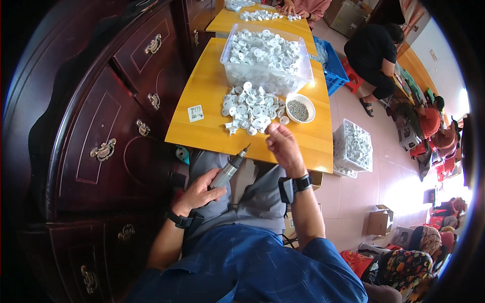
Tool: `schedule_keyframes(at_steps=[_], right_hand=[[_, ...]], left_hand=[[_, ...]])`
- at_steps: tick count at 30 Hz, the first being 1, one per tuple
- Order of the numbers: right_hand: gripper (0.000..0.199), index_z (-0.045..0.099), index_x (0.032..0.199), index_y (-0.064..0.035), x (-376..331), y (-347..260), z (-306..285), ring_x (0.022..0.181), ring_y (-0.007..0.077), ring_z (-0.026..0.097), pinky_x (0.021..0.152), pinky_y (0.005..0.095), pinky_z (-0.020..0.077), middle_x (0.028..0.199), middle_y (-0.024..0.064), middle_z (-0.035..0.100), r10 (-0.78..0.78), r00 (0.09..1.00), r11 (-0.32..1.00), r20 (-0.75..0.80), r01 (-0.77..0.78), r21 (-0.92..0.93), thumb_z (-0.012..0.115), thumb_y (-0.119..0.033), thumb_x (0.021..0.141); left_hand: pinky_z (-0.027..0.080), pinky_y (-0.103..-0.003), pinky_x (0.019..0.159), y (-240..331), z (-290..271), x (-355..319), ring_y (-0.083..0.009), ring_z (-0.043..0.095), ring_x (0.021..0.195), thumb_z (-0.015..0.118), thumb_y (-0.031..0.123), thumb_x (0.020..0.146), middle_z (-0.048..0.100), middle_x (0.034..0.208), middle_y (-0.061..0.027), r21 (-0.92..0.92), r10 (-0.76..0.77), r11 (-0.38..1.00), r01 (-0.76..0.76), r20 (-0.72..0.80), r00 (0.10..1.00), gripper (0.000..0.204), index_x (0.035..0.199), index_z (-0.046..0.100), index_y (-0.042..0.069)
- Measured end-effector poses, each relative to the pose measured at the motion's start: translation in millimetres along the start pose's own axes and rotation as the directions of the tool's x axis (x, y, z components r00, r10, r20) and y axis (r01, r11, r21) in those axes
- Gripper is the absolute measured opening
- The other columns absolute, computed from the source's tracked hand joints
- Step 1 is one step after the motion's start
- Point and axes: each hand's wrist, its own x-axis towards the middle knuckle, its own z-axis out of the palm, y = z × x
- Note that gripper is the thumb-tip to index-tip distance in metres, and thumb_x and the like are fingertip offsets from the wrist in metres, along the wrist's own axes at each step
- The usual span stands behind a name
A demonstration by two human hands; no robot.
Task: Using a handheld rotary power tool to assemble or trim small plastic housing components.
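Observation:
My left hand (199, 193) is wrapped round a grey and black electric screwdriver (230, 169), its thin bit pointing up and away over the near table edge. My right hand (284, 145) is raised by the near side of a heap of white plastic parts (248, 107). Its thumb and fingers are pinched together; whatever is between them is too small to make out. Right of the heap stands a white bowl (300, 108) of small metal screws. One round white piece (284, 120) lies beside the bowl, just beyond my right fingertips.
A clear plastic bin (268, 78) full of white parts stands behind the heap on the yellow table (187, 132). A printed label (195, 113) lies at left. Dark wooden drawers (108, 129) line the left side. Another filled bin (352, 146) sits on the floor; people work further right.

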Motion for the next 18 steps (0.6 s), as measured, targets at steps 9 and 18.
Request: schedule_keyframes(at_steps=[9, 18], right_hand=[[0.01, 0.066, 0.097, -0.0108, -20.5, 35.5, 25.1, 0.066, 0.0037, 0.054, 0.057, 0.0182, 0.0425, 0.089, -0.0028, 0.063, 0.067, 0.989, 0.989, 0.134, -0.083, 0.121, 0.065, -0.02, 0.099], [0.011, 0.063, 0.098, -0.0087, -24.2, 49.0, 28.2, 0.069, 0.0057, 0.054, 0.062, 0.0191, 0.0434, 0.091, -0.0012, 0.062, 0.066, 0.981, 0.97, 0.182, -0.105, 0.218, 0.062, -0.019, 0.1]], left_hand=[[0.046, -0.022, 0.062, 3.3, 5.2, -1.2, -0.0052, 0.053, 0.066, 0.072, 0.025, 0.092, 0.056, 0.089, 0.0023, -0.015, -0.029, 0.999, 0.029, 0.024, 0.999, 0.05, 0.13, 0.05, 0.002], [0.045, -0.022, 0.061, 2.6, 9.7, -6.4, -0.0067, 0.054, 0.065, 0.068, 0.025, 0.094, 0.057, 0.085, -0.0004, -0.198, -0.048, 0.978, 0.058, 0.057, 0.997, 0.046, 0.127, 0.05, 0.0]])
